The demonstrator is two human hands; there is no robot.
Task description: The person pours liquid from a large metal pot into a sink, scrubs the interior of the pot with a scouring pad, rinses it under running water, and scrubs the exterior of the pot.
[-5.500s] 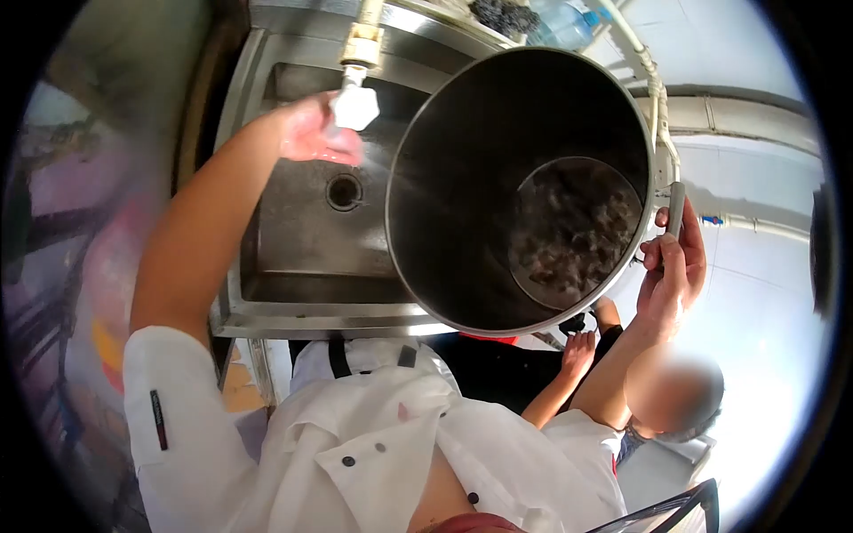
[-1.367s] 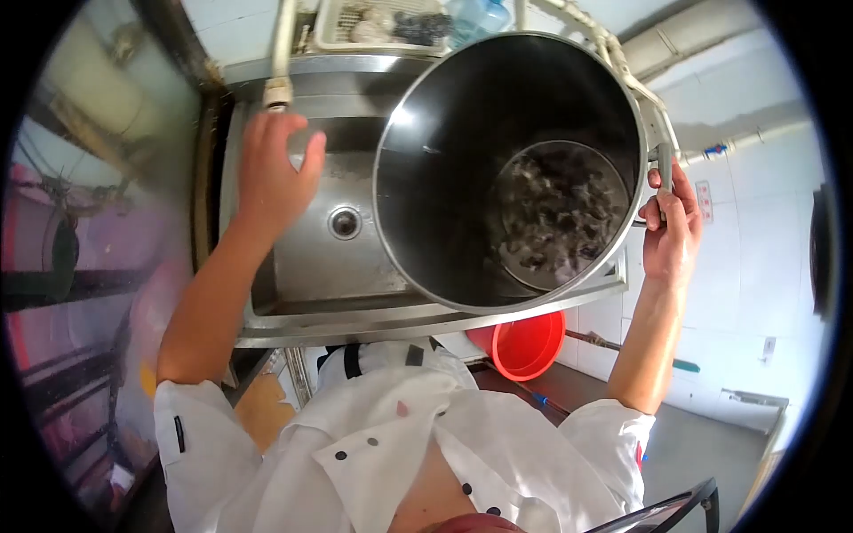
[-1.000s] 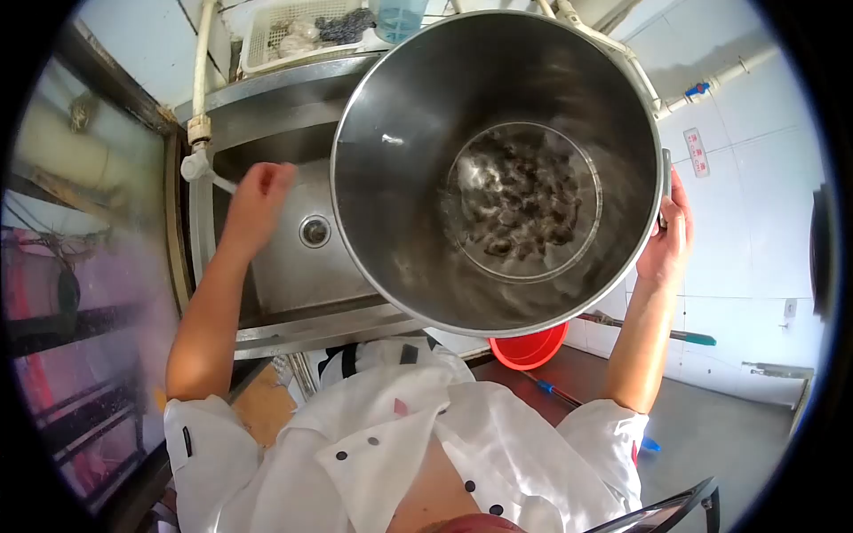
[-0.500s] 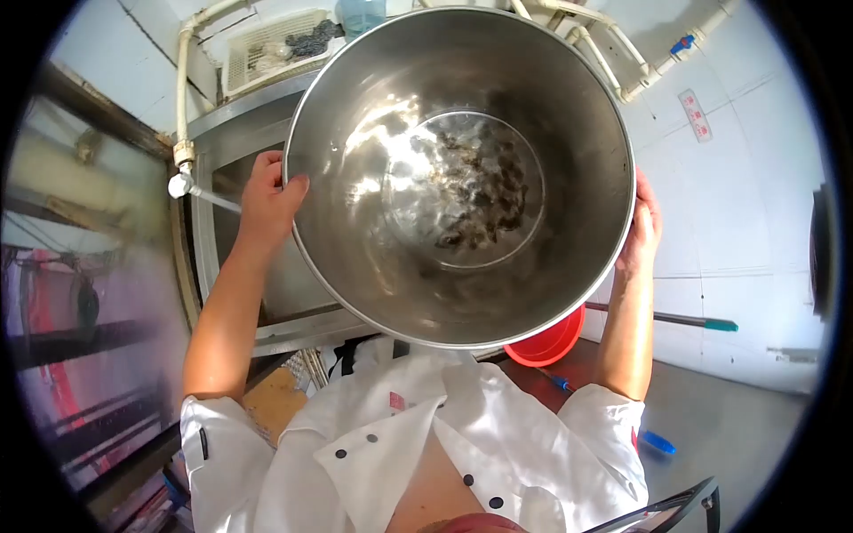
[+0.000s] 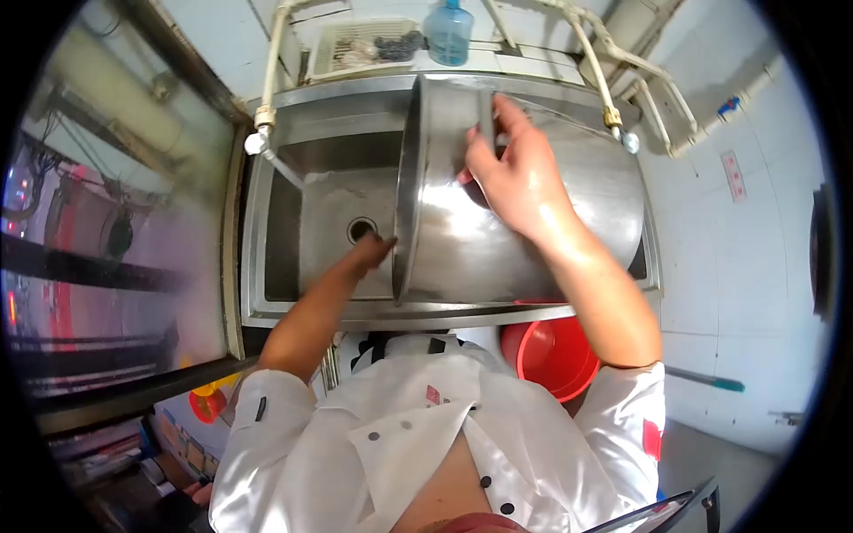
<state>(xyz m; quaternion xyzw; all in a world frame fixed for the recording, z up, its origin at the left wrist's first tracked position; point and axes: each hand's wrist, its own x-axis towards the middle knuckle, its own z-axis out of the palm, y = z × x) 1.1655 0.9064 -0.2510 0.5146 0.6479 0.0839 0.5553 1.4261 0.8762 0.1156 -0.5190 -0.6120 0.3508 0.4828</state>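
A large steel pot [image 5: 533, 240] lies tipped on its side over the right part of the steel sink [image 5: 333, 195], its mouth facing left and its inside hidden from view. My right hand [image 5: 515, 169] is wrapped round the handle on the pot's upper side. Near the lower left edge of the rim is my left hand [image 5: 373, 252], in shadow, just beside the drain [image 5: 362, 229]; its fingers are too dark and blurred to read. A thin stream runs from the left tap [image 5: 258, 143] into the sink.
Behind the sink stand a white basket [image 5: 342, 51] and a blue bottle [image 5: 449, 35]. A second tap [image 5: 629, 141] hangs at the right. Below the sink edge is a red bucket [image 5: 558, 360]. A framed glass pane [image 5: 178, 293] borders the left side.
The pot has tipped over from facing me to facing left, down into the sink. My left hand has left the rim's left side and moved lower right; my right hand has moved up and left.
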